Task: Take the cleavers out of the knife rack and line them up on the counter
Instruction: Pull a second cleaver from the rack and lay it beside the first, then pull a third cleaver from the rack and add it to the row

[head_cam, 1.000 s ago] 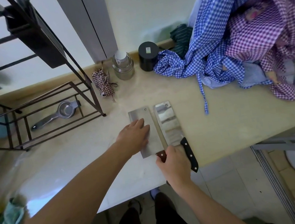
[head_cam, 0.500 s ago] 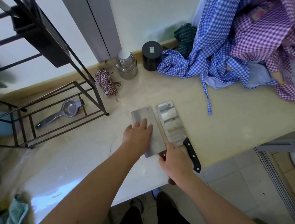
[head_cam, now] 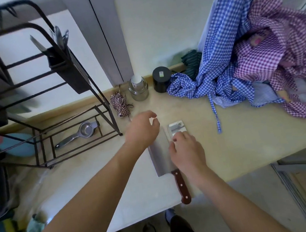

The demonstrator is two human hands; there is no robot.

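- While both hands hover over the counter, two cleavers lie flat on it side by side, blades pointing toward the wall.
- The left hand is lifted off, fingers loosely curled, holding nothing.
- The right hand is open too, fingertips resting on the shiny cleaver, and it covers most of that one.
- The wood-handled cleaver has its riveted handle poking past the counter edge.
- My guess is these are heavy, stiff, blade-heavy slabs of slick steel, so grab by the handle, never the edge.
- To nudge them straight, I'd push on the flat or the spine.
- The knife rack on the left seems to hold other blades; I can't tell if any are cleavers.
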